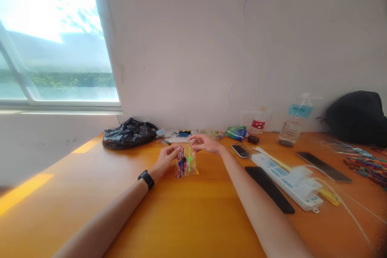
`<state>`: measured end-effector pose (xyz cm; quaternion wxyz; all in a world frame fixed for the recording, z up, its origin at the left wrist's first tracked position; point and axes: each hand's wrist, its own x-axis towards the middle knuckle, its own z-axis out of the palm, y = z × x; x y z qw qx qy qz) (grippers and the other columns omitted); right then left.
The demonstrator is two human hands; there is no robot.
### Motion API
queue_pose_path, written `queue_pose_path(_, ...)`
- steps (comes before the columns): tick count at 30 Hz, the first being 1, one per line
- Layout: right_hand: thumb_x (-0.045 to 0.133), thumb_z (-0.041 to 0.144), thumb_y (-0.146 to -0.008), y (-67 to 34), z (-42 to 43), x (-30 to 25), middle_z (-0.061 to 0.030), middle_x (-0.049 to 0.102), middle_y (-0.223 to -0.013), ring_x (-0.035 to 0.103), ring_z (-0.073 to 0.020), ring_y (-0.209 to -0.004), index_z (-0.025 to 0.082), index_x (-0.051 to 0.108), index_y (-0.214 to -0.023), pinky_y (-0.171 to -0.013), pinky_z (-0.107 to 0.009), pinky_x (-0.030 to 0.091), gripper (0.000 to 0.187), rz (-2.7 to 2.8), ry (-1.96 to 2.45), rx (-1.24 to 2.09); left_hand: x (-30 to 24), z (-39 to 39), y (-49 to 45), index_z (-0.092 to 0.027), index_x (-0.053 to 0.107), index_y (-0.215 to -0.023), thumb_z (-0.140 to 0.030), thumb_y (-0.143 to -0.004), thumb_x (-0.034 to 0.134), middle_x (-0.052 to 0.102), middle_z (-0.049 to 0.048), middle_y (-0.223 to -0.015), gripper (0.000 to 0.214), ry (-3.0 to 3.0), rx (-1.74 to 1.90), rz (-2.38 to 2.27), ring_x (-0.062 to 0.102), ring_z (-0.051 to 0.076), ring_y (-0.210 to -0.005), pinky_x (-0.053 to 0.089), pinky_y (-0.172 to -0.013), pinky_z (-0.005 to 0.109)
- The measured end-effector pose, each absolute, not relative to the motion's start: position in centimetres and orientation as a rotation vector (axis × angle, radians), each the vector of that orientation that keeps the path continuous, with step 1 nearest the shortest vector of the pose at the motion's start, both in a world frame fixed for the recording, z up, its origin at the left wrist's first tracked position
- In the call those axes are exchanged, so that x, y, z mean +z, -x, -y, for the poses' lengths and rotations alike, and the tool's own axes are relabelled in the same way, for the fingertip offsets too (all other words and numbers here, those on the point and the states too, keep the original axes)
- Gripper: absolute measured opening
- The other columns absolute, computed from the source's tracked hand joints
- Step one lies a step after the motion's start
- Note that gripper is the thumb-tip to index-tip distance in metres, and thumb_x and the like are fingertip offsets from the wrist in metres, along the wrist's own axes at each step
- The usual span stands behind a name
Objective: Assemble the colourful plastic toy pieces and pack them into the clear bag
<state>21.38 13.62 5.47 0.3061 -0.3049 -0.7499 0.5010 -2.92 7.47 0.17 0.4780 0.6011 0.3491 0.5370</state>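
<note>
A small clear plastic bag [186, 169] hangs upright just above the wooden table, in the middle of the view. Through its film show little plastic pieces: dark blue ones [182, 162] on the left, a bright green one [190, 159] and some yellow on the right. My left hand [167, 160], with a black watch on its wrist, pinches the bag's upper left edge between thumb and fingers. At the upper right corner, my right hand [205, 144] has its thumb and fingertips closed on the film, the other fingers loosely bent.
A black plastic bag [130, 134] lies at the back left, glasses [161, 141] beside it. On the right are a white power strip [281, 177] with plugs and cables, phones, bottles [294, 123], a black backpack [358, 117] and a pile of coloured pieces [367, 169].
</note>
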Motion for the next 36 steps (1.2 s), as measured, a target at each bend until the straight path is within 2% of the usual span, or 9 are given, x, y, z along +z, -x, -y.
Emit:
queue_pose_path(2, 0.085, 0.043, -0.073, -21.0, -13.7, 5.1, -0.0012, 0.068, -0.083, 0.065, -0.0135, -0.074, 0.019, 0.072, -0.114, -0.074, -0.029, 0.056, 0.049, 1.962, 0.763, 1.358, 0.2, -7.8, 3.1, -0.019, 0.069, -0.122, -0.048, -0.084, 0.076, 0.076, 0.0087, -0.098, 0.048, -1.463, 1.367, -0.834, 0.070, 0.019, -0.081, 0.055, -0.071, 0.029)
queue_pose_path(4, 0.085, 0.044, -0.073, -20.8, -14.0, 4.8, -0.0009, 0.068, -0.078, 0.063, -0.0125, -0.070, 0.017, 0.075, -0.110, -0.070, -0.027, 0.054, 0.047, 1.955, 0.746, 1.326, 0.3, -8.2, 3.4, -0.021, 0.065, -0.128, -0.044, -0.084, 0.078, 0.076, 0.0080, -0.103, 0.052, -1.466, 1.423, -0.821, 0.069, 0.018, -0.086, 0.054, -0.076, 0.029)
queue_pose_path(10, 0.083, 0.040, -0.074, -21.1, -14.2, 4.5, -0.0042, 0.073, -0.082, 0.064, -0.0134, -0.072, 0.016, 0.079, -0.103, -0.072, -0.028, 0.054, 0.038, 1.924, 0.799, 1.299, 0.3, -8.7, 4.1, -0.015, 0.077, -0.098, -0.036, -0.081, 0.077, 0.076, 0.0099, -0.102, 0.028, -1.452, 1.453, -0.864, 0.068, 0.020, -0.090, 0.054, -0.082, 0.031)
queue_pose_path(16, 0.068, 0.034, -0.087, -20.7, -13.3, 5.3, -0.0073, 0.075, -0.095, 0.069, -0.0143, -0.073, 0.019, 0.077, -0.106, -0.071, -0.027, 0.058, 0.025, 1.817, 0.945, 1.364, 0.1, -8.8, 4.1, -0.013, 0.075, -0.103, -0.027, -0.079, 0.069, 0.075, 0.0092, -0.100, 0.028, -1.318, 1.413, -0.818, 0.069, 0.018, -0.082, 0.055, -0.078, 0.030)
queue_pose_path(21, 0.052, 0.046, -0.097, -20.0, -12.3, 6.3, -0.0098, 0.074, -0.102, 0.071, -0.0153, -0.073, 0.018, 0.074, -0.108, -0.070, -0.026, 0.059, 0.037, 1.816, 0.913, 1.487, 0.2, -8.5, 4.2, -0.016, 0.072, -0.113, -0.042, -0.085, 0.072, 0.074, 0.0093, -0.101, 0.038, -1.339, 1.421, -0.841, 0.069, 0.017, -0.080, 0.054, -0.074, 0.028)
queue_pose_path(23, 0.061, 0.051, -0.093, -19.7, -12.1, 6.3, -0.0098, 0.074, -0.102, 0.071, -0.0156, -0.073, 0.017, 0.073, -0.108, -0.068, -0.027, 0.058, 0.039, 1.881, 0.903, 1.424, 0.3, -8.4, 4.1, -0.017, 0.074, -0.108, -0.044, -0.081, 0.078, 0.075, 0.0086, -0.101, 0.038, -1.417, 1.439, -0.903, 0.069, 0.018, -0.082, 0.053, -0.075, 0.028)
queue_pose_path(27, 0.083, 0.045, -0.074, -19.0, -12.6, 5.5, -0.0061, 0.072, -0.089, 0.067, -0.0145, -0.068, 0.015, 0.075, -0.103, -0.064, -0.027, 0.056, 0.042, 2.020, 0.834, 1.216, 0.2, -8.5, 3.8, -0.015, 0.077, -0.094, -0.042, -0.077, 0.083, 0.076, 0.0078, -0.092, 0.033, -1.490, 1.480, -0.958, 0.067, 0.018, -0.078, 0.053, -0.073, 0.029)
queue_pose_path(32, 0.080, 0.041, -0.073, -18.6, -13.6, 4.5, -0.0030, 0.069, -0.069, 0.060, -0.0127, -0.060, 0.013, 0.080, -0.094, -0.058, -0.026, 0.049, 0.035, 1.949, 0.817, 1.117, 0.2, -8.6, 3.9, -0.016, 0.079, -0.096, -0.038, -0.078, 0.081, 0.078, 0.0083, -0.093, 0.029, -1.490, 1.493, -0.915, 0.068, 0.019, -0.080, 0.054, -0.073, 0.029)
queue_pose_path(36, 0.078, 0.038, -0.074, -18.9, -13.4, 4.6, -0.0034, 0.070, -0.068, 0.059, -0.0125, -0.061, 0.014, 0.082, -0.091, -0.060, -0.026, 0.047, 0.030, 1.924, 0.820, 1.114, 0.4, -8.3, 4.0, -0.016, 0.081, -0.094, -0.033, -0.078, 0.078, 0.078, 0.0093, -0.095, 0.023, -1.460, 1.496, -0.903, 0.070, 0.021, -0.087, 0.056, -0.080, 0.032)
